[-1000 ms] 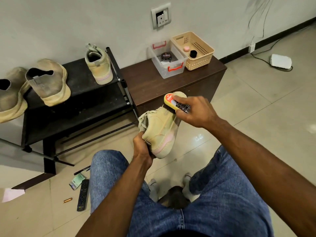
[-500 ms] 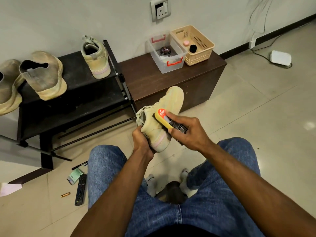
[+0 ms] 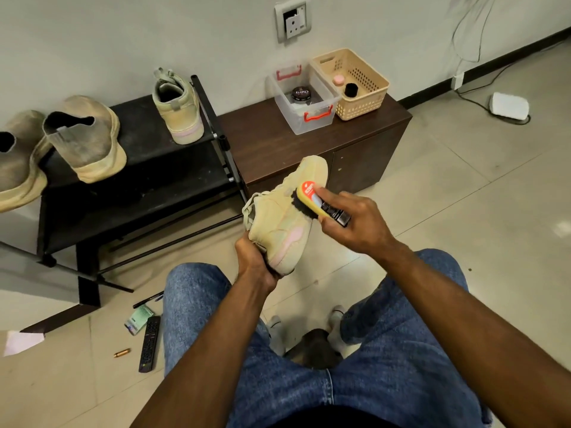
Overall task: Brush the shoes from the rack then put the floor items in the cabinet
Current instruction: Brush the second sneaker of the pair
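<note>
My left hand (image 3: pixel 255 261) grips the heel of a beige sneaker (image 3: pixel 279 222) held up in front of my knees, toe pointing away. My right hand (image 3: pixel 355 222) holds a yellow shoe brush (image 3: pixel 309 197) with its black bristles against the sneaker's upper side near the toe. On the black shoe rack (image 3: pixel 148 168) stand the matching sneaker (image 3: pixel 179 109) and two worn tan boots (image 3: pixel 85 140). On the floor at the left lie a black remote (image 3: pixel 149 344), a green packet (image 3: pixel 139 319), a pen (image 3: pixel 148 300) and a small copper-coloured cylinder (image 3: pixel 122 353).
A dark brown cabinet (image 3: pixel 272 143) stands right of the rack. On it are a clear box (image 3: pixel 304 98) holding a polish tin and a beige basket (image 3: pixel 350 83). A white device (image 3: pixel 508 106) with a cable lies at the far right. A pink paper (image 3: pixel 23 341) lies at the left.
My right hand has stroked the brush along the sneaker: from the toe down toward the middle, then back up toward the toe. My left hand keeps its hold on the heel.
</note>
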